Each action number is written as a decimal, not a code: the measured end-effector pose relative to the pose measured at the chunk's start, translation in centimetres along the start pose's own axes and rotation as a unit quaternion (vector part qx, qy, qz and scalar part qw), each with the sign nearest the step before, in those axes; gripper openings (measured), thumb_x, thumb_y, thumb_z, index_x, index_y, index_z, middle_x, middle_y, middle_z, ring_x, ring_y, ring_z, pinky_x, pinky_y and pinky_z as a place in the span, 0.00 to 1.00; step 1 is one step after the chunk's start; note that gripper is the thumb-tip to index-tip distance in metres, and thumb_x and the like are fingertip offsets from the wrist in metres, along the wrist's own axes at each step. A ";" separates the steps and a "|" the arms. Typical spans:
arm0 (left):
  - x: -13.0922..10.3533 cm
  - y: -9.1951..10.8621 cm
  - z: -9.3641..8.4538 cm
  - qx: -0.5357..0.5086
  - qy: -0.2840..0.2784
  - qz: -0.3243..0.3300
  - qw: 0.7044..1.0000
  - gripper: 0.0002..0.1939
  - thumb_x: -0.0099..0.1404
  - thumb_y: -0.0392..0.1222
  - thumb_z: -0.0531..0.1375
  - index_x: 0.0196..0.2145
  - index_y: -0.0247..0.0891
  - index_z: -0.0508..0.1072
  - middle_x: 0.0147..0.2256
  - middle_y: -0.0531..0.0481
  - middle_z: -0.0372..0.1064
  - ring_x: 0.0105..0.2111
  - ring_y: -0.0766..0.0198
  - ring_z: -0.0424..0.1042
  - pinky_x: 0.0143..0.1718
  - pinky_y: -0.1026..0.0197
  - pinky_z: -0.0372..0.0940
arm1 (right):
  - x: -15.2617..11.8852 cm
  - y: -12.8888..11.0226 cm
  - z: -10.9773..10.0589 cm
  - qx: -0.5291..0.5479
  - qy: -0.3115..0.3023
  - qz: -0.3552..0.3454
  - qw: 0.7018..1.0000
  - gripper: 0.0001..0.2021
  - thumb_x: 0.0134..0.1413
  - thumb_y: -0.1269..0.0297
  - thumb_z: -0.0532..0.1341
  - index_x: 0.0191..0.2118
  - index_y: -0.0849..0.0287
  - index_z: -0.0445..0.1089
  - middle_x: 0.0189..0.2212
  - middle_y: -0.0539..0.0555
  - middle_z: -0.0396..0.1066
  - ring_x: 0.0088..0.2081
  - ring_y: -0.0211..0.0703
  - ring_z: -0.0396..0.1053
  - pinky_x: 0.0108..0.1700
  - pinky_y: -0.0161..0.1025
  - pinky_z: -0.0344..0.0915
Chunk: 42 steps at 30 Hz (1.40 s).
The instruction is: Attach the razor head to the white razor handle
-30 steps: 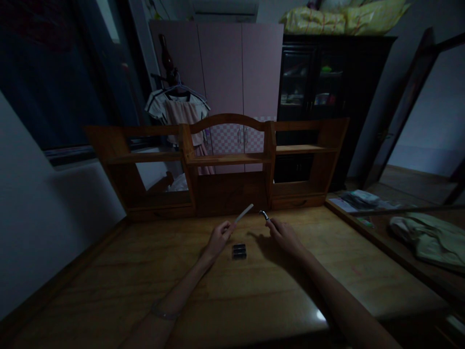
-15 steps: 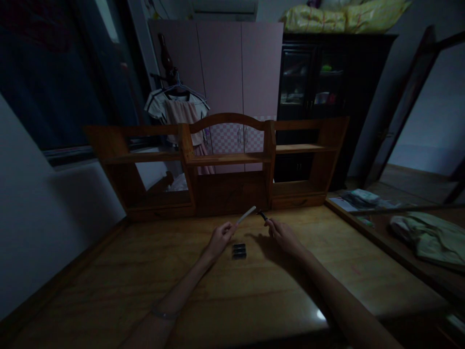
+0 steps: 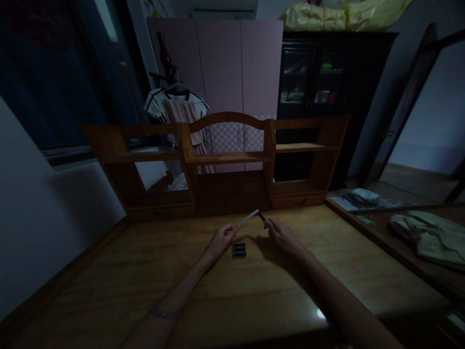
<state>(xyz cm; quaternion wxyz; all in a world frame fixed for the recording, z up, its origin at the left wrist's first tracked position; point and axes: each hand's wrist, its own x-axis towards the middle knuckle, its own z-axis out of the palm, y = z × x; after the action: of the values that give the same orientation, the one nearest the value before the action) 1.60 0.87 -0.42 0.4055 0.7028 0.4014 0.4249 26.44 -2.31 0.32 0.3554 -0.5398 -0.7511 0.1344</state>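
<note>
My left hand (image 3: 221, 240) is closed round one end of a thin pale strip (image 3: 248, 216), which slants up to the right and bends slightly. In my right hand (image 3: 285, 235) is a small black-handled tool (image 3: 262, 216), its head meeting the strip's far end. That tool's head is too small and dark to make out. Below and between the hands, a small pack of dark cylinder-like pieces (image 3: 239, 250) lies on the wooden desk (image 3: 232, 295).
A wooden shelf unit (image 3: 228, 158) stands along the desk's back edge. Pale folded cloth (image 3: 432, 237) lies on a lower surface at the right, near plastic-wrapped items (image 3: 363, 196). A white wall (image 3: 54, 208) borders the left side.
The strip's far end and the black tool's head have come together; they were slightly apart. The strip now looks curved instead of straight. Both hands have barely moved.
</note>
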 end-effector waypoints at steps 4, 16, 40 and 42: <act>0.0 -0.3 0.0 -0.007 -0.004 0.001 1.000 0.21 0.60 0.57 0.54 0.23 0.36 0.63 0.21 0.57 0.52 0.22 0.69 0.53 0.24 0.67 0.49 | -0.1 -0.2 -0.2 0.004 0.002 -0.008 1.000 0.23 0.65 0.51 0.40 0.37 0.57 0.67 0.24 0.50 0.67 0.26 0.39 0.64 0.30 0.34 0.56; -0.1 -0.2 0.2 -0.001 -0.005 -0.006 1.000 0.21 0.60 0.58 0.54 0.23 0.37 0.62 0.21 0.57 0.52 0.22 0.69 0.52 0.22 0.67 0.48 | -0.4 -0.9 -0.5 -0.012 -0.019 0.000 1.000 0.25 0.65 0.51 0.40 0.28 0.58 0.66 0.22 0.52 0.67 0.25 0.39 0.63 0.28 0.35 0.52; 0.0 -0.3 0.2 -0.001 -0.036 0.006 0.999 0.21 0.62 0.58 0.53 0.24 0.36 0.60 0.21 0.57 0.50 0.22 0.71 0.50 0.22 0.67 0.46 | -0.3 -0.9 -0.3 -0.039 -0.003 -0.017 0.999 0.23 0.64 0.50 0.45 0.31 0.59 0.70 0.27 0.54 0.72 0.30 0.41 0.69 0.32 0.34 0.55; 0.0 -0.4 0.2 0.003 -0.038 0.003 0.999 0.21 0.62 0.58 0.53 0.24 0.36 0.61 0.21 0.58 0.50 0.21 0.71 0.50 0.22 0.68 0.46 | -0.4 -1.0 -0.4 -0.048 -0.012 -0.022 0.999 0.23 0.64 0.50 0.44 0.32 0.60 0.70 0.27 0.55 0.73 0.30 0.42 0.69 0.32 0.34 0.55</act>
<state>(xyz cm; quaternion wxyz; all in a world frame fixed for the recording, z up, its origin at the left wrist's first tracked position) 1.73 0.90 -0.85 0.4168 0.7211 0.3846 0.3979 26.03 -3.11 1.01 0.3228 -0.5379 -0.7727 0.0972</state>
